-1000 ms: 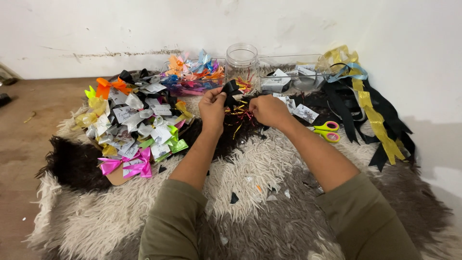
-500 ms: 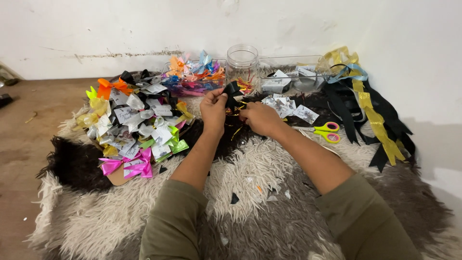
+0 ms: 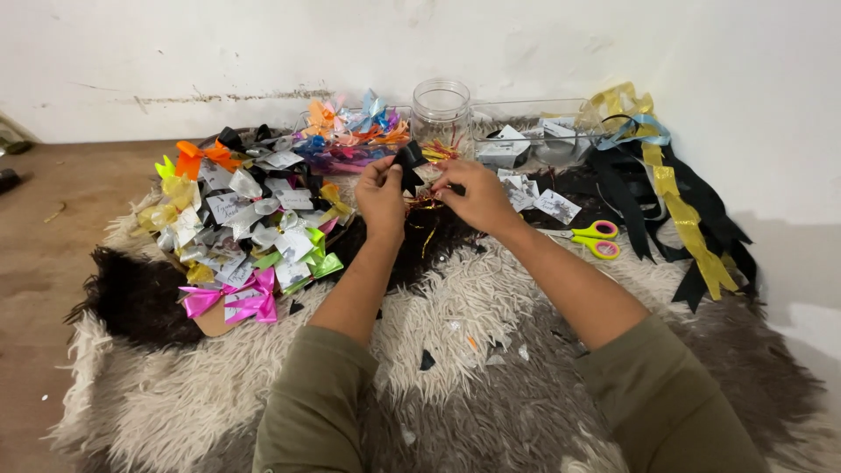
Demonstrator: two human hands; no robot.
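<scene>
Black ribbon bow (image 3: 409, 164): we pinch it above the shaggy rug (image 3: 455, 350), before the clear glass jar (image 3: 441, 109).
Left hand (image 3: 382, 194): fingertips grasping it.
Right hand (image 3: 477, 196): pinching it too.
Scissors (image 3: 596, 238): right of our hands.

A brown floor (image 3: 53, 228) is being covered by a shaggy cream-and-dark rug (image 3: 473, 350). On the rug, a heap of coloured ribbon bows (image 3: 245, 219) is being carried at the left, scissors (image 3: 596, 238) and black and gold ribbons (image 3: 683, 210) at the right, and a clear jar (image 3: 441, 109) near the wall.
</scene>
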